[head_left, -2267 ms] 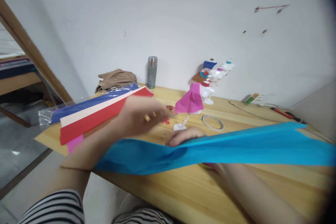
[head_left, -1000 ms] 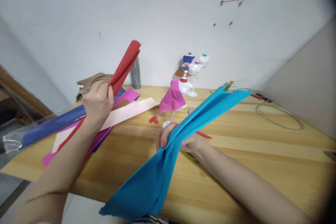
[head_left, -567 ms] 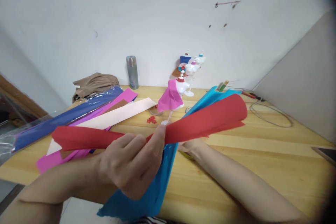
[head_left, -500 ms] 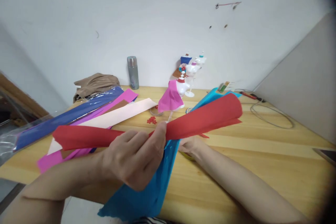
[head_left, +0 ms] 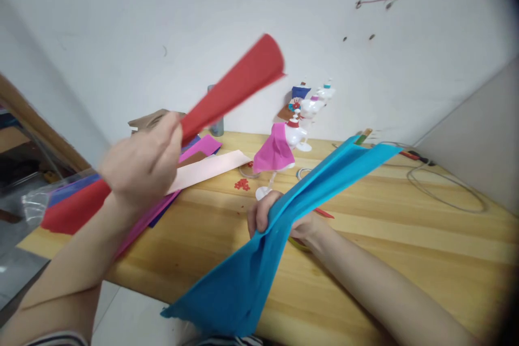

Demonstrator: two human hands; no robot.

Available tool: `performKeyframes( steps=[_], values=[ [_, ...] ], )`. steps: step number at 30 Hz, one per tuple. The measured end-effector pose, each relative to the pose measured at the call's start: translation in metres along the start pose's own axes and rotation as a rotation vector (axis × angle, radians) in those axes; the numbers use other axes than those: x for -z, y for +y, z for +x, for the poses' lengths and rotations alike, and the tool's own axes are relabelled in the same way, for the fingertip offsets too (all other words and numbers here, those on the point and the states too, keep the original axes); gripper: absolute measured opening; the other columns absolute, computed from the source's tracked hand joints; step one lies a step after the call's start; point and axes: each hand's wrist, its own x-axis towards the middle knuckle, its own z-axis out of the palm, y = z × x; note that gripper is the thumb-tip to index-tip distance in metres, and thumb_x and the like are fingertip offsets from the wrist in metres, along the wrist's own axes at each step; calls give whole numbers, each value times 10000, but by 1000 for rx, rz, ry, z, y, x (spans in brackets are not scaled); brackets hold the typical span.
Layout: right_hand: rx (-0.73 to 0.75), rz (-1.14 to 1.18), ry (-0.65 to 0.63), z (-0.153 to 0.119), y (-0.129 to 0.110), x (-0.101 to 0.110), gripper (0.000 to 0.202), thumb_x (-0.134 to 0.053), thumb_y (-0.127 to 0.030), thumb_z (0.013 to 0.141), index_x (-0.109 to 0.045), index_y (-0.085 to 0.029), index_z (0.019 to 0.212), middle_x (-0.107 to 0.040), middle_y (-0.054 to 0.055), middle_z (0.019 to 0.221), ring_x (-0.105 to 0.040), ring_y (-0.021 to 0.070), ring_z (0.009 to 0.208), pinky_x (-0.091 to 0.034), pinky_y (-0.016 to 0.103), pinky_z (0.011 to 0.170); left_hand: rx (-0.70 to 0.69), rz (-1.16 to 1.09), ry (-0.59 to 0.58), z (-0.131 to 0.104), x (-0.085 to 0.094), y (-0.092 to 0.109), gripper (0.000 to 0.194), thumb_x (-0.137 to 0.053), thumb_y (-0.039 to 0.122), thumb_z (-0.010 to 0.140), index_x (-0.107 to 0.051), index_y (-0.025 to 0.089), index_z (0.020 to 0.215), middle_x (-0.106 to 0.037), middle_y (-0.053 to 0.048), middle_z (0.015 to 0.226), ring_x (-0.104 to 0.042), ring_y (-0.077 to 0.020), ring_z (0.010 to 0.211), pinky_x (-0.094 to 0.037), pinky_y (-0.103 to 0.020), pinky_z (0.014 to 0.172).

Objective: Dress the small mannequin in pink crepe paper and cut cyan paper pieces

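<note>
left hand clenched round red paper strip, raised over desk | right hand closed on blue paper sheet, drooping past desk edge; both probably light, floppy, easily torn; best gripped mid-length

Motion blurred the left hand and the long folded red paper sheet it gripped. The folded blue paper sheet hid the right hand's palm.
</note>
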Motion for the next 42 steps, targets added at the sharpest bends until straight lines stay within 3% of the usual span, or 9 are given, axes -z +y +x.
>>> performKeyframes(
  steps=[3,9,11,18,23,27,32,38,42],
  values=[
    [13,15,-37,1,-2,-4,441,-861,-547,654,-800,-132,788,-750,106,814,-677,201,713,-532,285,662,-58,366,134,-1,-32,-34,278,-531,202,983,-751,252,1145,-799,-94,1149,-665,-188,694,-428,-326,550],
    [27,3,-133,1,-2,-7,413,-841,-525,737,-807,-133,862,-742,97,859,-680,185,717,-548,290,705,177,238,-905,-42,-107,-12,390,-353,59,985,-721,46,1113,-711,-270,1194,-712,-269,982,-547,-366,777],
    [49,6,-146,1,2,-5,424,-841,-539,750,-814,-139,888,-741,100,859,-678,181,712,-551,284,705,225,212,-1009,-57,-123,-3,335,-403,62,968,-723,39,1068,-723,-254,1110,-714,-295,990,-551,-373,778],
    [109,96,-183,2,13,1,458,-866,-551,740,-841,-152,964,-770,119,878,-692,181,707,-562,259,648,347,219,-1107,-68,-136,-8,535,-590,541,951,-668,80,1210,-724,-228,1188,-689,-384,1113,-560,-429,856],
    [106,122,-183,3,12,1,426,-868,-517,750,-846,-158,979,-776,119,914,-703,185,743,-567,256,663,326,200,-1167,-59,-139,-8,333,-476,267,1002,-667,74,1196,-751,-219,1126,-734,-343,1051,-552,-398,857],
    [107,129,-186,4,12,0,428,-874,-508,746,-844,-145,971,-774,127,913,-710,198,760,-571,266,669,316,198,-1194,-50,-143,-6,361,-387,76,975,-668,70,1202,-757,-231,1097,-738,-322,1075,-542,-381,878],
    [128,151,-210,6,12,0,427,-864,-507,763,-844,-148,994,-777,122,914,-722,195,781,-573,256,676,308,152,-1213,-46,-138,-3,316,-507,305,990,-710,107,1129,-746,-210,1145,-711,-341,1116,-539,-402,930],
    [140,71,-185,5,15,1,489,-856,-575,741,-843,-136,956,-772,128,858,-700,192,710,-565,263,642,356,101,-1231,-52,-146,-16,693,-634,595,880,-593,122,1384,-613,-244,1395,-599,-403,1282,-487,-481,1050],
    [111,45,-152,4,15,1,500,-868,-606,700,-846,-151,904,-766,110,823,-683,183,664,-558,263,628,381,71,-1224,-49,-152,-26,699,-647,570,877,-551,138,1419,-570,-233,1448,-552,-382,1345,-473,-464,1076]
  ],
)
